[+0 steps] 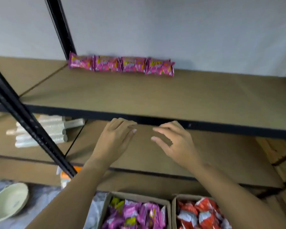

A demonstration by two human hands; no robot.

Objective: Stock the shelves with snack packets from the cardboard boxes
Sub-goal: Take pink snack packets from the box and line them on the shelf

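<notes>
Snack packets (121,65) lined the shelf (155,93); both hands (117,138) (173,142) hung empty, seemingly between loads, pink box (132,212) next.

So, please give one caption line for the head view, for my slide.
Two empty hands, left and right, between pink packets on the shelf and boxes below.

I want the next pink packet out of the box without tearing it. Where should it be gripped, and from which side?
Come from above: the left cardboard box is open at the top and its walls block the sides. Probably pinch a top-lying pink packet across its puffed middle rather than its crimped end. The packets lie jumbled and blurred, so exact poses are unclear. Both the left hand and right hand are empty.
</notes>
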